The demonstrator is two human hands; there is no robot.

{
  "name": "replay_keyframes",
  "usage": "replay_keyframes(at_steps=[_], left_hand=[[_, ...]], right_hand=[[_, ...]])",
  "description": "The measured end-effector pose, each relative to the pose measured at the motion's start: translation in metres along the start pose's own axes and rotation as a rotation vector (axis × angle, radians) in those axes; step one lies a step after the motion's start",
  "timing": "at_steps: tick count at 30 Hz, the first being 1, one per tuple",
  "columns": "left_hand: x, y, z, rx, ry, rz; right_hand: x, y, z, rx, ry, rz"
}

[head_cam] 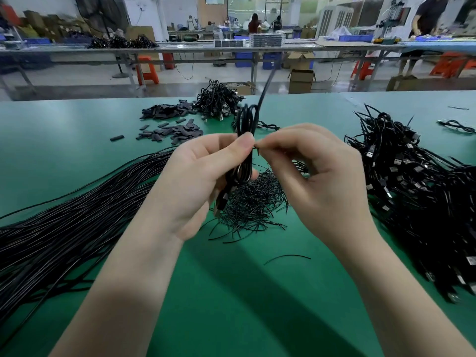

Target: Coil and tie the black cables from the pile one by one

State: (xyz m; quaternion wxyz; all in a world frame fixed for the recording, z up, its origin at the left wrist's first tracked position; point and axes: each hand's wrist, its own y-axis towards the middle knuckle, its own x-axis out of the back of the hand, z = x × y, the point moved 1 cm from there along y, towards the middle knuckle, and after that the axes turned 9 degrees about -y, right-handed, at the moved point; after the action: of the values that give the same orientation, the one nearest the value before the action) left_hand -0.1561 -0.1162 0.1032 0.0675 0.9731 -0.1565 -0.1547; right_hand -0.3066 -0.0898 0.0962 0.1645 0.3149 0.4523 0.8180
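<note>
Cables [64, 217], long, black and loose, lie in a thick bundle on the left of the green table [231, 292], fanning from the near left edge toward the middle. Beyond them, further back, small flat black pieces [172, 122] are scattered in two patches, and behind those sits a far heap [219, 99] of bundled cables.

At the centre, above the table, the left hand [195, 181] grips a coil [244, 150] of black cable held upright, thumb pressed across its front and fingers curled behind it. The coil's loops rise above the thumb, a blurred loose end [265, 86] whips upward from its top, and a plug end hangs below the palm. Touching the coil at its waist, the right hand [319, 181] pinches a thin black tie [256, 148] between thumb and forefinger, the other fingers curled in.

Under both hands lies a mound of ties [252, 202], thin short black wires, with a few strays [286, 257] nearer the viewer.

On the right, a large pile [412, 189] of coiled cables with metal plugs showing spreads to the table's edge. One more coil [457, 124] lies alone at the far right. Whether the tie is already wrapped round the coil cannot be told.
</note>
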Motion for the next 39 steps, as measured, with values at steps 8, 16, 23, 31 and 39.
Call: replay_keyframes(at_steps=[8, 16, 23, 31, 39], left_hand=[[0.000, 0.000, 0.001, -0.142, 0.049, 0.020], [-0.003, -0.005, -0.003, 0.002, -0.191, 0.211], [0.000, -0.004, -0.004, -0.168, 0.037, 0.122], [-0.004, -0.003, 0.002, -0.230, 0.124, 0.101], [-0.002, -0.002, 0.001, -0.039, 0.105, 0.018]], right_hand=[[-0.004, 0.000, -0.005, -0.593, 0.601, 0.240], [-0.003, 0.001, -0.002, -0.567, 0.771, 0.318], [0.006, 0.003, -0.001, -0.740, 0.793, 0.394], [0.017, 0.005, -0.008, -0.896, 0.913, 0.482], [0.015, 0.006, -0.002, -0.262, 0.224, 0.200]])
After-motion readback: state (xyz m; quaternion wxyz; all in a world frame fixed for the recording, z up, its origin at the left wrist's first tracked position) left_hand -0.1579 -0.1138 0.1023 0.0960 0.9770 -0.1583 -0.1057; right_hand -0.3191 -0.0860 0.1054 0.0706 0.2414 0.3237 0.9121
